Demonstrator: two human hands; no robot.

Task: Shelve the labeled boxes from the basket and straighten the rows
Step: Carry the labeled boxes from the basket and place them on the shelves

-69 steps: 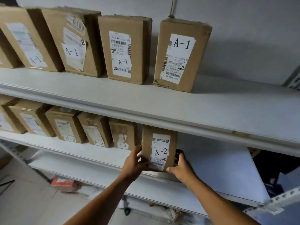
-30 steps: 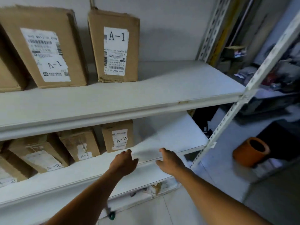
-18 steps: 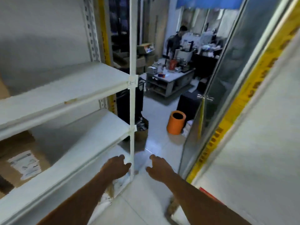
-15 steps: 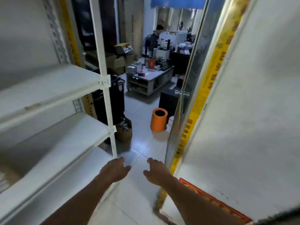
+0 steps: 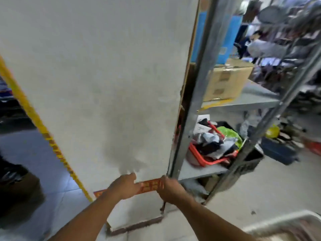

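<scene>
My left hand [image 5: 124, 186] and my right hand [image 5: 171, 188] are held out in front of me at the bottom middle, both empty with fingers loosely relaxed. They hang in front of a white wall pillar [image 5: 104, 84]. At the bottom right corner a pale rim [image 5: 278, 221] shows, blurred; I cannot tell whether it is the basket. No labeled box and none of the white shelves are in view.
A metal rack [image 5: 201, 94] stands right of the pillar, with a cardboard box [image 5: 225, 80] on one shelf and a red basket of clutter [image 5: 210, 150] below. A yellow striped edge [image 5: 40, 129] runs down the left. Grey floor [image 5: 260, 193] lies at the right.
My view has swung right, away from the shelves with the A-1 and A-2 boxes, past the doorway, to the pillar and metal rack. Both hands let go of the A-2 box and stay empty.
</scene>
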